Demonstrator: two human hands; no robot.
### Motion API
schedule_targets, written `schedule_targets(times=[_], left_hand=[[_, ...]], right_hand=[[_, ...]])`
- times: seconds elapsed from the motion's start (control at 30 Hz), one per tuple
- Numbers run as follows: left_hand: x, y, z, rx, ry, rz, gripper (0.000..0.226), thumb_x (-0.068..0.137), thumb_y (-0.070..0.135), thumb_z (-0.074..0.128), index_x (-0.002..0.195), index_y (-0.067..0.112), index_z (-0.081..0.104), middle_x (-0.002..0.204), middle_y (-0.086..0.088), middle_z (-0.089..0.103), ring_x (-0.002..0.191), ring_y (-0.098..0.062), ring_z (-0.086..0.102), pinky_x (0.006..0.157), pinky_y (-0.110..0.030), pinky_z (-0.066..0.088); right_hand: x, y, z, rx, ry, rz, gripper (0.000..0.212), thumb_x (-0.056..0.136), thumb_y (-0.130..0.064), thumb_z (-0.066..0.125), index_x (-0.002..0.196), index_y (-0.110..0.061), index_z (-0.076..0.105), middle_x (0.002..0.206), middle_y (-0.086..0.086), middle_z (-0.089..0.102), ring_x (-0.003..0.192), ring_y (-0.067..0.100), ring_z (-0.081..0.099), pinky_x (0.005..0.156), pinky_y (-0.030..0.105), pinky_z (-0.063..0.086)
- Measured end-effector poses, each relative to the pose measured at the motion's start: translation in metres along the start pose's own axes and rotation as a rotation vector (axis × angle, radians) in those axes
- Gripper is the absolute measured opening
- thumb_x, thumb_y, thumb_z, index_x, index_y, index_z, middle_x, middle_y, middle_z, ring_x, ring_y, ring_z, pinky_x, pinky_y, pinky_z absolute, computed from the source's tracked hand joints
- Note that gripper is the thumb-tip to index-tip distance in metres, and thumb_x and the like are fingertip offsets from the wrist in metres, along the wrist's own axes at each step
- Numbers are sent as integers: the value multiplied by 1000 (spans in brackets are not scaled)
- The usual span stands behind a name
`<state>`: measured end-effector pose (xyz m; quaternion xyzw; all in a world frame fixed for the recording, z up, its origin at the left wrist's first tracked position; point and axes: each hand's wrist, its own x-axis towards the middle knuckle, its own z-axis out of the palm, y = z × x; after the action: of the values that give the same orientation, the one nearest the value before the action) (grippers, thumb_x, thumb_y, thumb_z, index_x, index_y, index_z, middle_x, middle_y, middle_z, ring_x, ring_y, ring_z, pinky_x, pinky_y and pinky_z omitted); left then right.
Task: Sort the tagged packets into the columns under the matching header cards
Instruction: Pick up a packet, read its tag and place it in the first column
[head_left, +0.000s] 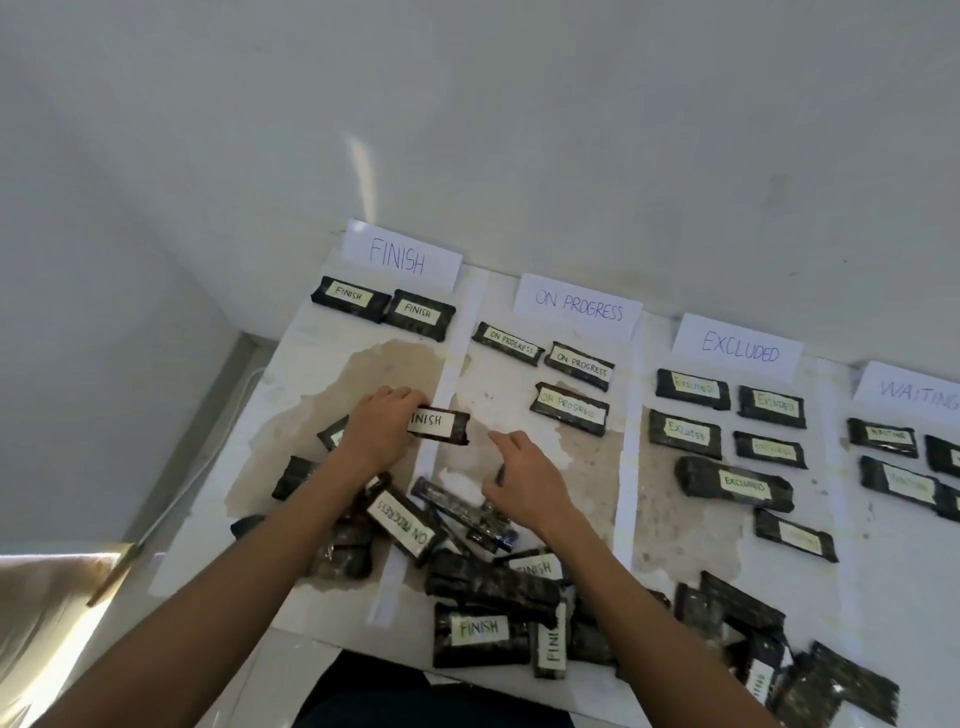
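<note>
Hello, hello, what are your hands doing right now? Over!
Left hand grips a FINISH packet, at the edge of the FINISH column. Right hand open over the unsorted pile. Nothing blocks the column.

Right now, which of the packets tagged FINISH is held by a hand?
The packet gripped by the left hand, across the white strip. The other FINISH packets lie unheld: two under the FINISH card, the rest in the pile.
</note>
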<state>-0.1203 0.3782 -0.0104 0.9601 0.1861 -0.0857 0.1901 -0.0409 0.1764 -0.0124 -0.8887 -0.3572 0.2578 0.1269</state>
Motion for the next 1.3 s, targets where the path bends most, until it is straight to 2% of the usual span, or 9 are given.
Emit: schedule_targets(times=[0.2, 0.33, 0.47, 0.73, 0.9, 0.97, 1.13, 1.23, 1.3], left_hand=[[67, -59, -10, 31, 18, -6, 42, 83, 7, 59, 124, 13, 53, 121, -12, 47, 110, -29, 45, 86, -41, 45], [105, -82, -8, 35, 6, 31, 45, 81, 9, 63, 125, 12, 53, 118, -14, 45, 108, -30, 45, 82, -43, 48], [125, -93, -1, 17, -16, 59, 49, 79, 11, 68, 125, 11, 53, 120, -15, 47, 108, -32, 46, 87, -46, 47], [135, -102, 9, 19, -24, 65, 65, 71, 19, 78, 130, 17, 51, 121, -12, 49, 109, -31, 45, 92, -43, 41], [109, -84, 9, -38, 88, 102, 57, 76, 5, 65, 130, 13, 51, 132, -15, 46, 122, -35, 38, 99, -47, 37], [87, -66, 12, -90, 31, 151, 50, 78, 6, 64, 127, 17, 55, 130, -10, 50, 120, -30, 42, 99, -42, 38], [25, -21, 41, -171, -319, 420, 42, 78, 26, 71, 119, 25, 60, 117, 4, 56, 106, -13, 49, 95, -30, 42], [2, -7, 67, -65, -380, 560, 42, 77, 29, 70, 117, 24, 60, 116, 1, 54, 108, -18, 48, 89, -33, 42], [-5, -5, 78, -46, -363, 582, 39, 77, 26, 69, 115, 22, 60, 114, -1, 54, 109, -22, 49, 88, -36, 43]], right_hand=[[45, -14, 28, -48, 27, 100, 64, 87, -32, 57, 144, -17, 32, 148, 12, 28, 133, 30, 34, 109, 41, 33], [65, -20, 46, -97, 90, 108, 63, 88, -33, 55, 143, -13, 32, 151, 19, 21, 139, 35, 22, 114, 44, 23], [77, -18, 64, -150, 126, 70, 55, 87, -33, 50, 135, -10, 37, 149, 24, 24, 139, 41, 20, 113, 51, 25], [77, -5, 76, -173, 157, 58, 60, 87, -46, 43, 138, -14, 41, 149, 18, 33, 139, 37, 25, 111, 46, 25], [80, -2, 51, -143, 90, 7, 48, 83, -28, 56, 128, -12, 51, 139, 18, 42, 127, 35, 38, 99, 48, 41], [77, 3, 41, -69, 78, -19, 44, 81, -18, 59, 124, -10, 57, 132, 17, 50, 120, 34, 45, 95, 47, 44], [61, 17, 33, 17, 113, -42, 35, 80, -9, 59, 115, -7, 63, 110, 13, 60, 94, 31, 56, 80, 45, 50], [47, 27, 35, 39, 149, -49, 32, 82, -9, 58, 113, -7, 64, 107, 12, 61, 94, 30, 57, 80, 43, 50], [37, 32, 35, 72, 180, -34, 31, 83, -9, 57, 113, -8, 64, 108, 10, 62, 97, 28, 56, 82, 38, 49]])
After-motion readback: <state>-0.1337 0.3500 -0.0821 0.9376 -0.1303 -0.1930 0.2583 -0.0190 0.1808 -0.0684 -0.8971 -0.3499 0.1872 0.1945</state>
